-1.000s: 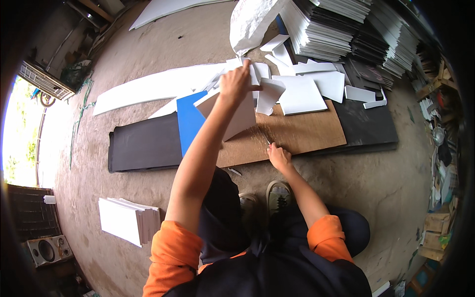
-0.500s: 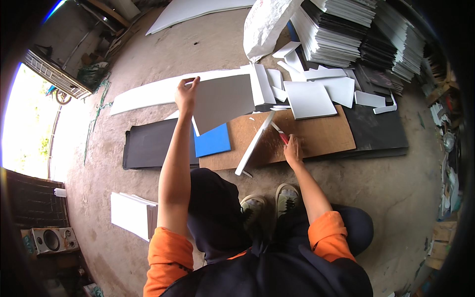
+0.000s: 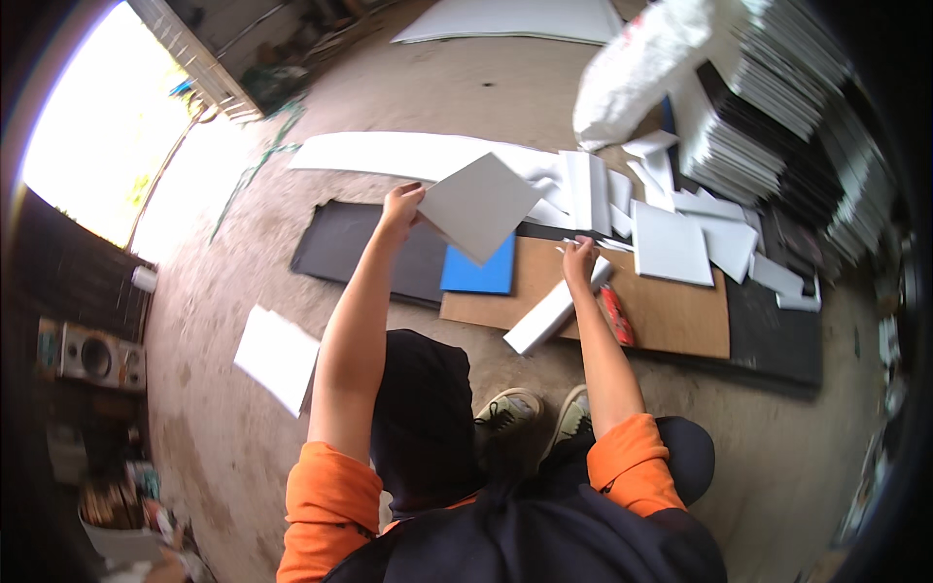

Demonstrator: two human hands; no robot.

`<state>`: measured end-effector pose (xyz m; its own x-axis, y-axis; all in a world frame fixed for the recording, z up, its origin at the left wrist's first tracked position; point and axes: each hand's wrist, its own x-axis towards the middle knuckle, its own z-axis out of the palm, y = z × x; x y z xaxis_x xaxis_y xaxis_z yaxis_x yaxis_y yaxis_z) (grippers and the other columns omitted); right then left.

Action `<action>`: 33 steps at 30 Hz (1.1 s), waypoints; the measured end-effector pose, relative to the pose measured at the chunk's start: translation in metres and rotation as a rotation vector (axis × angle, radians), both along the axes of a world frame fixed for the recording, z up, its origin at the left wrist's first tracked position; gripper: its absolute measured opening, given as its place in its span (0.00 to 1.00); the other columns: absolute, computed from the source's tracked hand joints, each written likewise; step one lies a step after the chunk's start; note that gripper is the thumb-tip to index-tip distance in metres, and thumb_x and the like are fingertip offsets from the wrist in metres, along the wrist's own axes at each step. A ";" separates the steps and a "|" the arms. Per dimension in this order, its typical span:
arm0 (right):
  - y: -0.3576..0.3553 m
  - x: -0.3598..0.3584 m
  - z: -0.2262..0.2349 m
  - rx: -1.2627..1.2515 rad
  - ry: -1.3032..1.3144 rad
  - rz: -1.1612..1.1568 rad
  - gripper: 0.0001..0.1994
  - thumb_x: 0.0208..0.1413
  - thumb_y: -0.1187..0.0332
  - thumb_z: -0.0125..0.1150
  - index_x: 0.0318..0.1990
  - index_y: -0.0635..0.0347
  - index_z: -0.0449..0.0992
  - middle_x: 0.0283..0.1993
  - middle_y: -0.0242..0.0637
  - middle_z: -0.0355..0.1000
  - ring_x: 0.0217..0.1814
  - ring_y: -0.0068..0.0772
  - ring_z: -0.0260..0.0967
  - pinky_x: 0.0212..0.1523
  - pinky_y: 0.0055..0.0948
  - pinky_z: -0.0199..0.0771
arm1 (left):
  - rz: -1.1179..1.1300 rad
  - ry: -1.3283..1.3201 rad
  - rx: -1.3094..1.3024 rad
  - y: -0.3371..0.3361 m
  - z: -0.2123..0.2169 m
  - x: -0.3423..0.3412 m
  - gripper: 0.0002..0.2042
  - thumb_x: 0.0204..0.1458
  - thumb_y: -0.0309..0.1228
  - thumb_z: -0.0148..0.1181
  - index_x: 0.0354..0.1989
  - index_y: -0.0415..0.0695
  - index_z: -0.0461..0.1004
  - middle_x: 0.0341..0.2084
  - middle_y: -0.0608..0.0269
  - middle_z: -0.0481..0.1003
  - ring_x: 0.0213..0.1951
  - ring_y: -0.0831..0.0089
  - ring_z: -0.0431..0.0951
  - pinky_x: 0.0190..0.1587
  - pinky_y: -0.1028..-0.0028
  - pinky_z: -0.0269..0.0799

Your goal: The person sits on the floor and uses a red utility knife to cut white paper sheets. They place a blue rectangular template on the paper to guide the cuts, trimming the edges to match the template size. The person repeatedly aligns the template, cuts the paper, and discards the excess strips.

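Note:
My left hand grips a square foam board by its left corner, holding it tilted above a blue sheet. Over the brown board, my right hand has its fingers drawn together near some small white scraps; what they pinch, if anything, is too small to make out. A white foam strip lies slantwise on the brown board, partly under my right wrist. Beside my right forearm a red-handled utility knife rests on the board, out of my grasp.
White offcuts and a white square panel lie right of my hands. Tall stacks of sheets and a white sack stand behind. Black sheets lie under the boards; a white stack sits on the floor at left.
My right hand has let go of the utility knife and moved farther away over the board. The foam board in my left hand has turned. The view has shifted left.

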<state>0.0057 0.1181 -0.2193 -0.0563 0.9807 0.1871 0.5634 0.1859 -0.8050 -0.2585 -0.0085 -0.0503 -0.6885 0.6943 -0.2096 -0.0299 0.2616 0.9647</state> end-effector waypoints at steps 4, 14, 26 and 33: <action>-0.069 -0.123 0.089 -0.856 0.911 0.273 0.18 0.57 0.57 0.39 0.48 0.62 0.60 0.44 0.44 0.64 0.39 0.39 0.68 0.36 0.40 0.72 | 0.231 -0.102 0.118 -0.069 0.015 -0.035 0.17 0.52 0.30 0.48 0.51 0.46 0.62 0.42 0.60 0.68 0.41 0.71 0.68 0.40 0.69 0.64; -0.239 -0.225 0.161 -0.875 0.562 1.080 0.20 0.55 0.62 0.43 0.49 0.69 0.59 0.45 0.46 0.65 0.45 0.34 0.65 0.44 0.30 0.65 | 0.446 -0.120 0.367 -0.314 -0.004 -0.021 0.26 0.52 0.31 0.47 0.59 0.42 0.50 0.53 0.54 0.58 0.50 0.72 0.63 0.49 0.72 0.60; -0.353 -0.283 0.073 -0.711 0.206 1.425 0.22 0.49 0.77 0.50 0.53 0.69 0.60 0.48 0.47 0.66 0.47 0.30 0.65 0.48 0.25 0.63 | 0.860 0.184 0.200 -0.440 -0.124 0.018 0.26 0.49 0.29 0.53 0.57 0.36 0.54 0.43 0.61 0.58 0.43 0.73 0.66 0.46 0.76 0.65; -0.383 -0.332 0.060 -0.232 -0.046 1.378 0.22 0.47 0.73 0.53 0.52 0.62 0.62 0.50 0.47 0.61 0.50 0.39 0.61 0.53 0.32 0.59 | 0.886 0.375 -0.109 -0.457 -0.141 -0.026 0.26 0.51 0.37 0.50 0.57 0.38 0.55 0.45 0.57 0.59 0.45 0.67 0.60 0.48 0.71 0.61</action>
